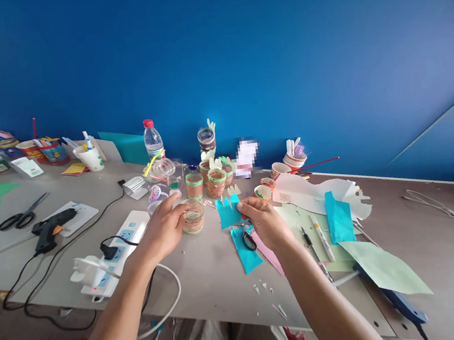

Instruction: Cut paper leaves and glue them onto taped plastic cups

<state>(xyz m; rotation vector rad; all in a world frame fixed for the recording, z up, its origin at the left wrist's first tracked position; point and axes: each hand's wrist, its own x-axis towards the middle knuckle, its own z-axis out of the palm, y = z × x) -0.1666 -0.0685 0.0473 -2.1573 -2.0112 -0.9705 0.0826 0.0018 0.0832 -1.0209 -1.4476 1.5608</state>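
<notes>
My left hand (169, 227) grips the near-left side of a small clear cup (194, 223) with a brown-wrapped wall and green bands, its fingers at the rim. In my right hand (264, 218), a piece of blue paper (228, 212) with a jagged, finger-like top edge is pinched by its right side. The paper is held up just right of the cup. Below it lie small scissors (249, 240) with black handles, on another strip of blue paper (248, 258). Behind stand several similar decorated cups (216, 183), some with pale paper cutouts at their rims.
A white power strip (126, 240) with cables lies left of my left arm. Beyond it are a black glue gun (52, 230) and large scissors (21, 217). A water bottle (153, 140) stands by the blue wall. Pens, green paper (383, 261) and a dark blue tool (400, 303) lie right.
</notes>
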